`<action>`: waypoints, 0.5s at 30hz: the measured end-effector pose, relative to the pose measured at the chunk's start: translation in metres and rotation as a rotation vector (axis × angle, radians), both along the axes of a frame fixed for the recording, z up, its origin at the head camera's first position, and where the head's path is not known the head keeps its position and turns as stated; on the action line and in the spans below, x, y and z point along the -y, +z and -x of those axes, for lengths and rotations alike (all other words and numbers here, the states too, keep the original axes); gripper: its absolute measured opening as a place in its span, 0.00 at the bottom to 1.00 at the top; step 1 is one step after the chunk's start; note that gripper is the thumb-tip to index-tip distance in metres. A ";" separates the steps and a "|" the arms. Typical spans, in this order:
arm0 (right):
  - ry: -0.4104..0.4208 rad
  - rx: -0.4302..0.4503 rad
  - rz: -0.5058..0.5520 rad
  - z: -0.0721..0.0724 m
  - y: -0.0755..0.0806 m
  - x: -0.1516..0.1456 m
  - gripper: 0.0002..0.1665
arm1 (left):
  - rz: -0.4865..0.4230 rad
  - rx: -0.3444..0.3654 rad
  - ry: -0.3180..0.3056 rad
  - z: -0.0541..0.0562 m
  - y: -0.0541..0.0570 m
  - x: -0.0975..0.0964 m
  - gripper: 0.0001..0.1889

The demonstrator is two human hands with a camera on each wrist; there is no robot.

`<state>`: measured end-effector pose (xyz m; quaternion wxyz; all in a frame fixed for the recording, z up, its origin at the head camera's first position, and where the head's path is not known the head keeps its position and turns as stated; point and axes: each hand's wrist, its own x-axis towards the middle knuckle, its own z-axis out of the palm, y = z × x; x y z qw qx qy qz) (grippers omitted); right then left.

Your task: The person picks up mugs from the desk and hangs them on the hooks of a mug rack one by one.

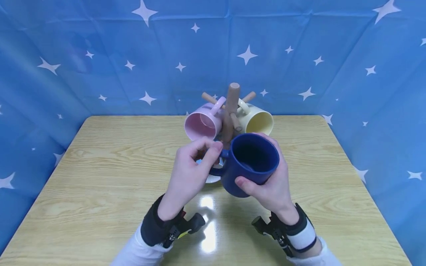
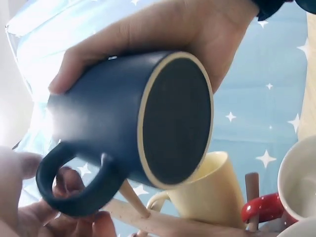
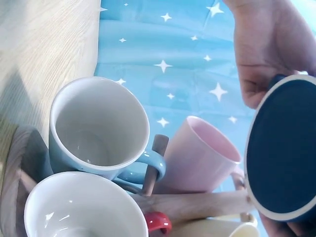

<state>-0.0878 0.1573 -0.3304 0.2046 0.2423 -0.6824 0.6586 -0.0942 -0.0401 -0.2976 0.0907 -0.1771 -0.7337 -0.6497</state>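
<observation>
A navy blue mug [image 1: 229, 183] is held in front of a wooden mug tree [image 1: 232, 107], its mouth tilted up toward the head camera. My right hand [image 1: 271, 188] grips the mug's body, thumb on the near side. At its handle [image 2: 81, 202], my left hand [image 1: 189, 171] pinches with thumb and fingers. The left wrist view shows the dark base turned toward the tree. On the upper pegs hang a pink mug [image 1: 199, 123], left, and a pale yellow mug [image 1: 261, 120], right. The navy mug and hands partly hide the tree's lower part in the head view.
Lower on the tree, a light blue mug [image 3: 98, 133] and a white-lined mug [image 3: 81, 207] with a red handle [image 3: 158, 223] hang side by side. The tree stands on a wood-grain table [image 1: 110, 184]. A blue star-patterned cloth [image 1: 183, 48] surrounds the back and sides.
</observation>
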 end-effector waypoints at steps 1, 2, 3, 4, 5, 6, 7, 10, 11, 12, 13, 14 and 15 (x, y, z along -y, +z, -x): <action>-0.003 0.005 0.016 0.000 0.000 0.000 0.52 | -0.008 -0.012 0.019 0.001 0.000 0.002 0.11; -0.008 0.009 0.030 0.001 -0.001 0.000 0.51 | -0.023 -0.023 0.034 0.001 -0.001 0.003 0.11; -0.012 0.012 0.043 0.001 -0.001 -0.001 0.50 | -0.035 -0.036 0.054 0.002 -0.002 0.004 0.12; -0.016 0.012 0.052 0.001 -0.001 -0.001 0.49 | -0.049 -0.049 0.070 0.003 -0.002 0.005 0.13; -0.021 0.014 0.059 0.002 -0.001 -0.002 0.47 | -0.062 -0.071 0.085 0.004 -0.003 0.005 0.15; -0.028 0.016 0.067 0.002 -0.001 -0.002 0.46 | -0.071 -0.097 0.097 0.006 -0.003 0.005 0.19; -0.036 0.018 0.073 0.002 -0.002 -0.003 0.46 | -0.071 -0.125 0.109 0.007 -0.002 0.004 0.22; -0.065 0.024 0.080 0.003 -0.002 -0.003 0.44 | -0.050 -0.221 0.138 0.011 0.001 0.002 0.33; -0.073 0.029 0.083 0.003 -0.002 -0.003 0.43 | -0.046 -0.247 0.147 0.014 0.003 0.002 0.36; -0.080 0.035 0.087 0.003 -0.003 -0.003 0.43 | -0.048 -0.270 0.152 0.016 0.004 0.002 0.37; -0.086 0.040 0.093 0.003 -0.003 -0.003 0.43 | -0.052 -0.288 0.152 0.018 0.007 0.001 0.38; -0.092 0.047 0.100 0.003 -0.003 -0.004 0.42 | -0.060 -0.301 0.151 0.021 0.009 0.001 0.38; -0.099 0.053 0.106 0.003 -0.003 -0.004 0.42 | -0.069 -0.307 0.150 0.024 0.012 0.002 0.34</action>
